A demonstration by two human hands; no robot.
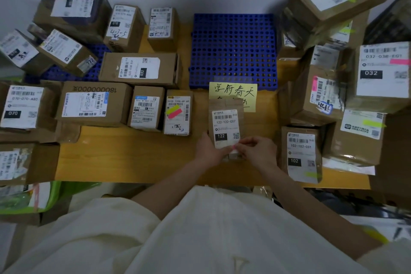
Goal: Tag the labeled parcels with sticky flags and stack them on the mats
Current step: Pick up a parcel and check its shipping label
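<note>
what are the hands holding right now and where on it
The left hand holds the small parcel marked 122 at its near left edge. The right hand pinches something small at the parcel's near edge; what it is cannot be told.

My parcels are brown cardboard with white labels printed in black. The mat is deep blue, patterned with round holes. The counter is yellow wood; the note is pale yellow; the flags are neon yellow and pink.
</note>
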